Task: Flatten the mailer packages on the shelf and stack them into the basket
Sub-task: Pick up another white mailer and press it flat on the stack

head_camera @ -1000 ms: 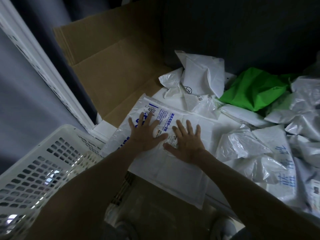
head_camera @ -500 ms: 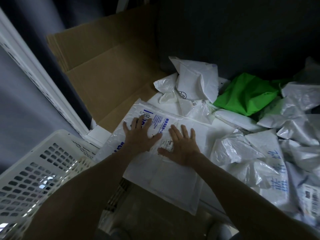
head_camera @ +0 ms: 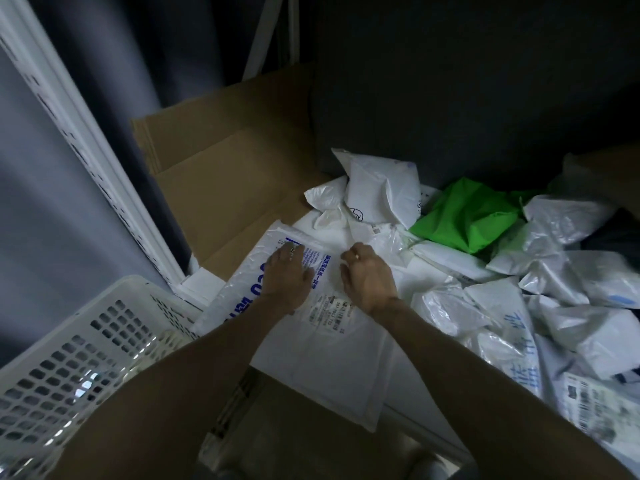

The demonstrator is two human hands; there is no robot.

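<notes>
A large flat white mailer with blue print and a shipping label lies on the shelf, its near end hanging over the front edge. Both my hands are at its far end. My left hand rests on the blue print with its fingers bent down onto the plastic. My right hand has its fingers curled tight at the mailer's far edge and seems to pinch it. The white perforated basket stands below at the lower left. What it holds is hard to make out.
A heap of crumpled white mailers covers the shelf on the right, with a green bag behind it. Flattened cardboard leans at the back left. A white shelf post runs down the left side.
Both hands lay flat with spread fingers on the mailer; now they have slid toward its far end and their fingers have curled. The view has shifted slightly.
</notes>
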